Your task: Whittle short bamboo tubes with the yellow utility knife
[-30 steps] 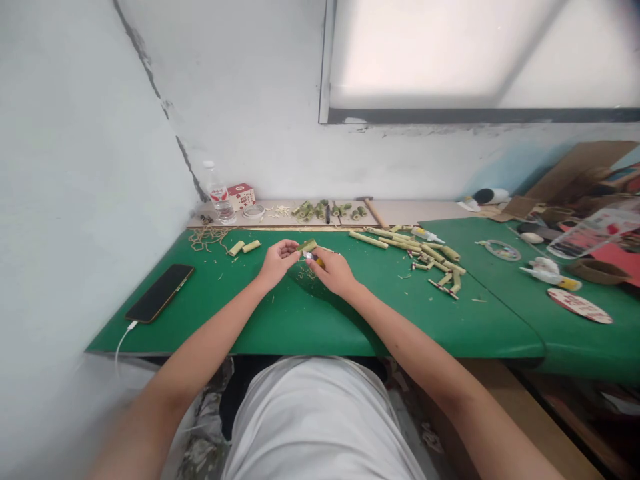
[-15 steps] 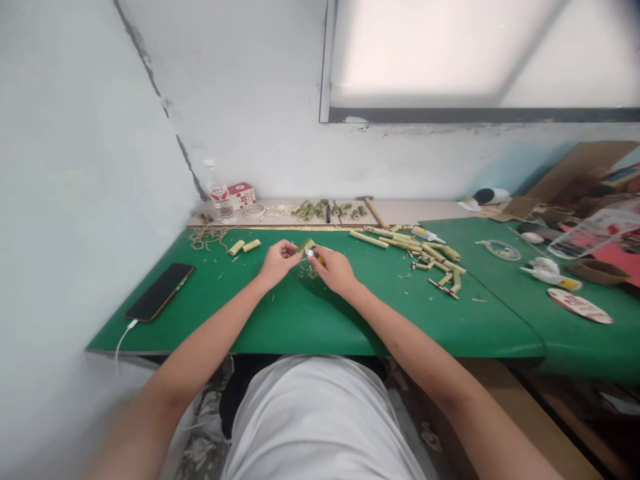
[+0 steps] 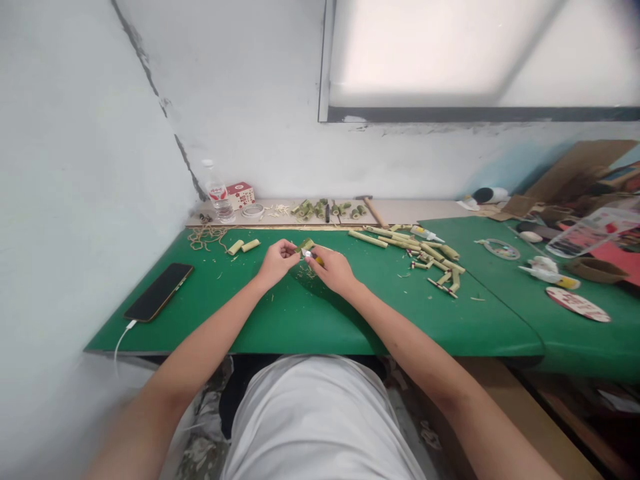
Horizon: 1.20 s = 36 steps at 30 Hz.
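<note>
Ok so, bamboo: 1 short pc [image 3: 306, 244], at the hub of my clock, between both hands, over the green table [image 3: 310, 327].
Left hand [image 3: 276, 265]: fingers pinched on the pc's near end.
Right hand [image 3: 334, 269]: wrapped round 1 small tool [image 3: 321, 262], prob. a knife, silver tip right at the pc.
Change: barely any vs a sec ago, pc's tilt maybe a bit diff.; imo that means cutting's ongoing, nothing put down.
Shavings [image 3: 302, 273]: 6 o'clock, too tiny to count.
Cut pcs [image 3: 235, 247]: 2, 9 o'clock.
Phone [image 3: 159, 292]: 1, btwn 8 and 9.
Bottle [image 3: 219, 194]: 1, 10 o'clock.
Hammer [image 3: 377, 213]: 1, 2 o'clock.
Bamboo pile [image 3: 395, 243]: 3 o'clock, too jumbled to count.
</note>
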Each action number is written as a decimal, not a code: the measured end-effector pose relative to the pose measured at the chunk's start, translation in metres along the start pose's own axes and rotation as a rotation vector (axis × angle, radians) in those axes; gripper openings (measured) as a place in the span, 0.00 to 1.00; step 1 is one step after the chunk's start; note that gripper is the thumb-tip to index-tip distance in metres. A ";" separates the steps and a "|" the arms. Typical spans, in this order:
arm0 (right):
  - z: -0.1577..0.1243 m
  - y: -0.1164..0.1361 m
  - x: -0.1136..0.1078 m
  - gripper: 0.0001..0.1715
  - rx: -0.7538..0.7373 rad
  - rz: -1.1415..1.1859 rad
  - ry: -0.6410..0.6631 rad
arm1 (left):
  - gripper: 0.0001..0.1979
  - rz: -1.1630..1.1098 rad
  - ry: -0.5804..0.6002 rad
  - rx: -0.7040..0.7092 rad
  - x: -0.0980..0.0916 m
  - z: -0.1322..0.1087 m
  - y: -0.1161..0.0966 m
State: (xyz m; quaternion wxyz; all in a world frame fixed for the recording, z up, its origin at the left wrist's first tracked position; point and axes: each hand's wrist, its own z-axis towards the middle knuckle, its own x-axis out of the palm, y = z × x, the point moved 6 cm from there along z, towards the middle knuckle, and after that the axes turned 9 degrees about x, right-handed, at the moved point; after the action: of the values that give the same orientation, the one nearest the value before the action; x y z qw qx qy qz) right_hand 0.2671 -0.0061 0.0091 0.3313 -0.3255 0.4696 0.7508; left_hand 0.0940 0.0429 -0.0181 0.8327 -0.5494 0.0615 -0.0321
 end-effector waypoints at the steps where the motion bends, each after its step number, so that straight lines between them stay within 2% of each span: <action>1: 0.000 0.000 0.000 0.15 0.009 -0.008 -0.001 | 0.18 0.001 -0.001 0.000 0.000 0.000 0.000; 9: 0.003 -0.008 -0.002 0.16 0.110 -0.036 -0.052 | 0.20 0.007 -0.001 -0.005 -0.001 0.000 0.002; 15: 0.001 0.000 0.003 0.15 0.052 -0.054 0.073 | 0.19 0.009 -0.006 -0.003 -0.002 0.001 0.003; 20: 0.003 -0.009 -0.002 0.17 0.167 -0.061 0.028 | 0.18 0.004 -0.007 -0.002 -0.002 0.001 0.003; 25: 0.003 -0.004 0.001 0.15 0.089 -0.032 0.062 | 0.19 -0.001 -0.008 0.004 -0.002 0.001 0.002; 31: 0.005 -0.016 -0.004 0.18 0.195 -0.076 0.002 | 0.19 0.005 -0.011 0.005 -0.003 0.002 0.005; 36: 0.003 -0.012 -0.001 0.16 0.134 -0.046 0.036 | 0.19 0.005 -0.003 0.017 -0.002 0.002 0.006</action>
State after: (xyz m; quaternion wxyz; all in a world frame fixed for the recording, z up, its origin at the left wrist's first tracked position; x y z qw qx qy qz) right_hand 0.2765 0.0007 0.0056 0.3612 -0.3269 0.5171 0.7038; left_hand 0.0920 0.0470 -0.0224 0.8374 -0.5424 0.0611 -0.0297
